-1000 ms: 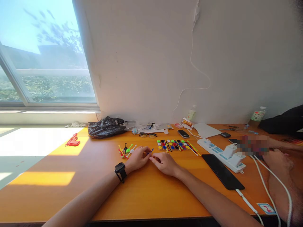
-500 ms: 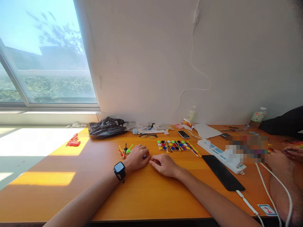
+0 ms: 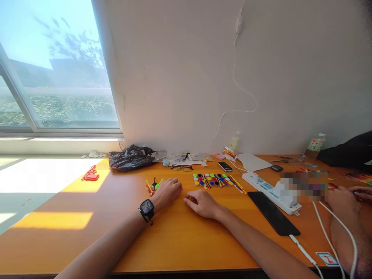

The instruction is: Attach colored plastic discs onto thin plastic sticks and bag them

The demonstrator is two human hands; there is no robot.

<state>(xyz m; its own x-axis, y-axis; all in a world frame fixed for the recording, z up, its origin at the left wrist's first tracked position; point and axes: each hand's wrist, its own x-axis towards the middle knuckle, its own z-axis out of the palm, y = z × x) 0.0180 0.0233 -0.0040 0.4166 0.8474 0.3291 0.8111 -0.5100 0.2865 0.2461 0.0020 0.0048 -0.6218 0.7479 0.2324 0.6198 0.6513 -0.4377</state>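
My left hand (image 3: 167,193), with a black watch (image 3: 146,208) on the wrist, rests palm down on the wooden table (image 3: 177,240). Its fingers are curled under, and whatever they hold is hidden. Just behind it lies a small pile of coloured plastic pieces (image 3: 150,187) in red, yellow, green and black, partly covered by the hand. My right hand (image 3: 202,203) lies opposite, loosely bent; a gap shows between thumb and forefinger, with nothing visible in it. Beyond it are rows of coloured round discs (image 3: 212,183) and thin coloured plastic sticks (image 3: 236,183).
A power strip (image 3: 270,192) and a black phone (image 3: 273,213) on a white cable lie to the right, near another person's arm (image 3: 344,217). Farther back are eyeglasses (image 3: 181,167), a small black device (image 3: 225,166) and a black plastic bag (image 3: 130,159). A red toy gun (image 3: 90,174) lies left.
My left fingers have drawn slightly left, widening the gap between my hands. The small dark blue bit at my left fingers no longer shows. My right hand has hardly moved.
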